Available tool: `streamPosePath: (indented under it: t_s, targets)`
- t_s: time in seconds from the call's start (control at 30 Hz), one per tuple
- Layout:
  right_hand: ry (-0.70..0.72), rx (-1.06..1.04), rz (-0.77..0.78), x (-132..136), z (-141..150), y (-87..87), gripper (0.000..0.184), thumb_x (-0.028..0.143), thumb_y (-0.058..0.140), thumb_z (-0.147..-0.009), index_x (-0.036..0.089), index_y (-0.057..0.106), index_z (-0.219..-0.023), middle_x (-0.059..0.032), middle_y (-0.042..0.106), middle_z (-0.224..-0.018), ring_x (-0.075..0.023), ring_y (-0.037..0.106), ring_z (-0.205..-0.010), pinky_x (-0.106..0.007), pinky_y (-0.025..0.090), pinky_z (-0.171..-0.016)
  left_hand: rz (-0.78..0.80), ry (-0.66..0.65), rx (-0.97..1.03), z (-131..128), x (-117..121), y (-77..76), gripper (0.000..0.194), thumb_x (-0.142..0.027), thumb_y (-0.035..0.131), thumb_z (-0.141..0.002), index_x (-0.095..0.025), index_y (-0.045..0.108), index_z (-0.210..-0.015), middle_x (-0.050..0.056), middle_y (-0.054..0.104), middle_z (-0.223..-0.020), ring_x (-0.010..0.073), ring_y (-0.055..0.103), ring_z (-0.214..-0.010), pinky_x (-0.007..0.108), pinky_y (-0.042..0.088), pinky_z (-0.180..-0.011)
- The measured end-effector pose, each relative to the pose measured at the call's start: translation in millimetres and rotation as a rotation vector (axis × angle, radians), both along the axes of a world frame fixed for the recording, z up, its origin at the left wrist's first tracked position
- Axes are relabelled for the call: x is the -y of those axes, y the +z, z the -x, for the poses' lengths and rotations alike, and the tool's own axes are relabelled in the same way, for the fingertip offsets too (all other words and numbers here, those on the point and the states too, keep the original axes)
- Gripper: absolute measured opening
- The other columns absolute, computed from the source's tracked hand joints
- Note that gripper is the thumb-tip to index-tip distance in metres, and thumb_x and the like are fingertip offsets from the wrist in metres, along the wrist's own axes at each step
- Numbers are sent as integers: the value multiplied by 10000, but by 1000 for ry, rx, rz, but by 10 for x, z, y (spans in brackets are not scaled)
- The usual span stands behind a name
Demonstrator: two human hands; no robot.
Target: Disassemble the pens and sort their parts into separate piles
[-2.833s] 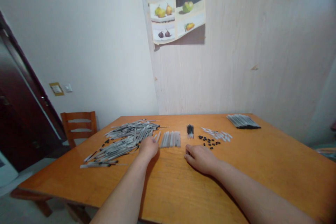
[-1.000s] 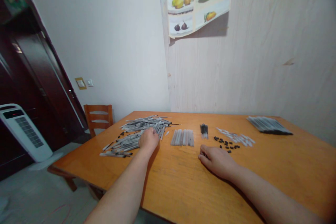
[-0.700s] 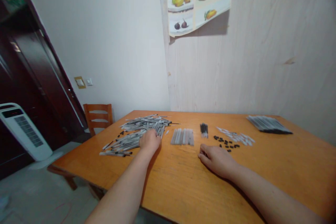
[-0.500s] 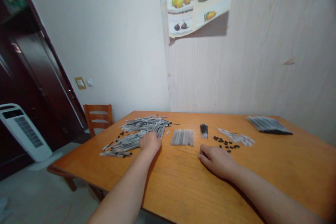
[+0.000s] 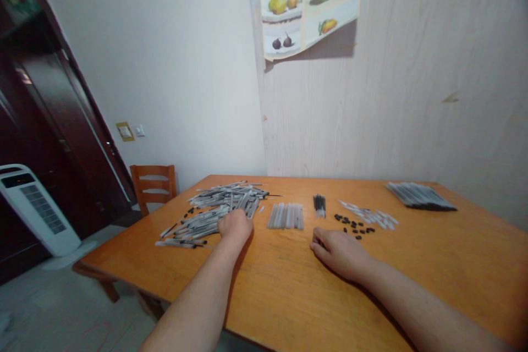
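The left hand point(image 5: 236, 224) is lying against the near right side of a pile of pens point(image 5: 225, 196). Its back is facing the camera and hiding the grip, so whether the fingers are standing apart, together or clamped on a pen cannot be told. The right hand point(image 5: 339, 250) is resting on the table point(image 5: 268, 286) with curled fingers; what its grip is doing beneath cannot be told either.

Between the hands, nearer the far edge, a row of translucent tubes point(image 5: 285, 216) is lying side by side. A bundle of dark-topped rods point(image 5: 319, 206) is lying beyond the right hand, and black plugs point(image 5: 353, 225) are scattering just to its right, with white tips point(image 5: 369, 214) spreading behind them.

The pile is sprawling near the table's left edge, with a few black bits point(image 5: 190, 212) lying along its left side. At the far right corner, black-ended sticks point(image 5: 421, 196) are lying in a neat row. Past the left edge, a wooden chair point(image 5: 153, 184) is standing by the wall.
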State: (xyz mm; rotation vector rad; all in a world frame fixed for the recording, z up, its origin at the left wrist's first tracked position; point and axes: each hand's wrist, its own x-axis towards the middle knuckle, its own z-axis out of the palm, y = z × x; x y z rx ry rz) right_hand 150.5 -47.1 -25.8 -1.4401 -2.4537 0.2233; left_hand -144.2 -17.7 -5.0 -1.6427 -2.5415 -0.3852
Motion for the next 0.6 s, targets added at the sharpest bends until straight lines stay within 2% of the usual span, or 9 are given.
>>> streamPosePath:
  t_s: [0.17, 0.33, 0.47, 0.6]
  targets:
    - [-5, -1, 1, 6, 1, 4, 225, 380, 465, -928, 203, 582, -855, -61, 682, -803, -178, 586, -722, -278, 260, -613, 15, 32, 42, 68, 0, 11, 331, -347, 526, -788, -172, 745, -963, 211, 726, -1015, 383, 666, -1019, 434, 489, -793]
    - [-6, 2, -10, 4, -3, -12, 216, 369, 461, -923, 207, 581, -847, -58, 686, -802, -179, 585, -720, -275, 260, -611, -55, 69, 106, 143, -35, 10, 319, -399, 530, -791, -207, 743, -932, 184, 732, -1014, 363, 677, -971, 396, 485, -735]
    - [-6, 1, -10, 8, 1, -9, 216, 375, 461, -921, 209, 582, -852, -58, 688, -806, -182, 587, -723, -275, 255, -607, -110, 46, 173, 125, -50, 31, 299, -424, 519, -803, -229, 741, -849, 156, 742, -965, 333, 685, -916, 347, 456, -668]
    - [-9, 4, -11, 23, 9, 20, 223, 372, 454, -928, 207, 582, -852, -62, 689, -809, -181, 589, -726, -276, 254, -607, -143, 30, 268, 53, -48, 48, 288, -452, 537, -787, -231, 710, -722, 118, 736, -822, 296, 683, -819, 312, 412, -613]
